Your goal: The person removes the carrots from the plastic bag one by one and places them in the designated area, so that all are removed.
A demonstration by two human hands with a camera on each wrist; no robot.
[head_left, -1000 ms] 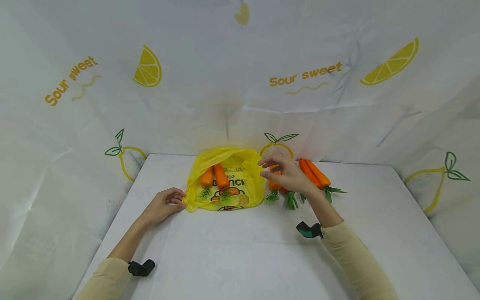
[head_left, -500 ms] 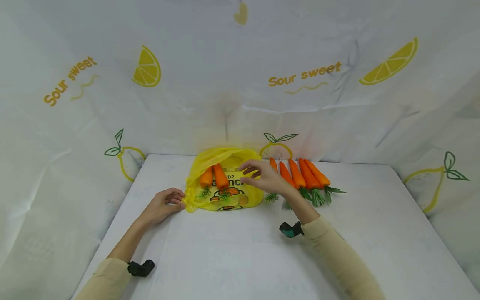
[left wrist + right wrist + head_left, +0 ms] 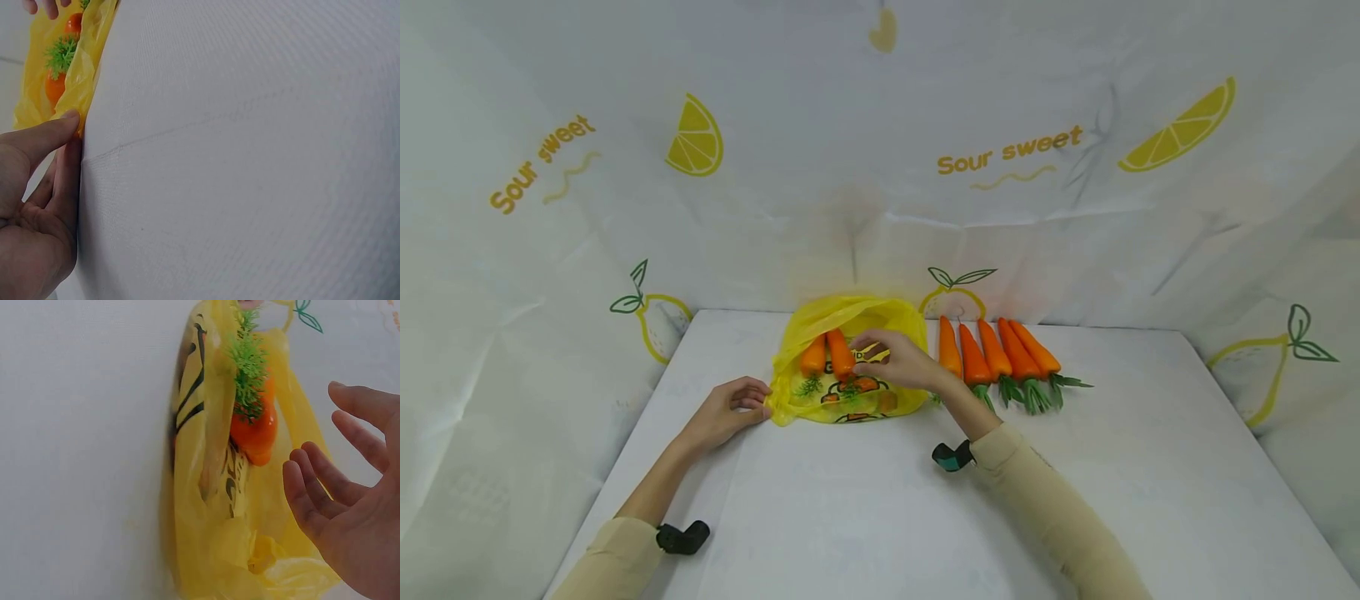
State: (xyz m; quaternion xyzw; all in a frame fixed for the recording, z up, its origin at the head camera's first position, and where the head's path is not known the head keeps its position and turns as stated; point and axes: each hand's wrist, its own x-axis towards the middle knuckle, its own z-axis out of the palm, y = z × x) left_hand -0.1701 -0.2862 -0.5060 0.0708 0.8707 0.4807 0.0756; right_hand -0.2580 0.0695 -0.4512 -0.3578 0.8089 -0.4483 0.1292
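Note:
A yellow plastic bag [image 3: 891,312] with dark printing lies on its side in the head view, its mouth toward me. Two orange carrots with feathery green tops, a left one [image 3: 812,357] and a right one [image 3: 840,357], rest inside. At the bag's lower left corner my left hand [image 3: 724,414] pinches the rim between thumb and fingers; the left wrist view shows the thumb [image 3: 53,134] on the yellow film. My right hand [image 3: 901,360] hovers over the bag's mouth beside the right carrot. Its fingers are spread and hold nothing in the right wrist view.
Several carrots lie side by side right of the bag, among them one at the row's left end [image 3: 950,348] and one at its right end [image 3: 1035,346]. A white table [image 3: 850,517] carries everything. Behind it hangs a white cloth [image 3: 820,233] printed with lemons.
My right hand has moved left, from above the row of carrots to the bag's mouth near the right carrot. The left hand keeps its place at the bag's corner.

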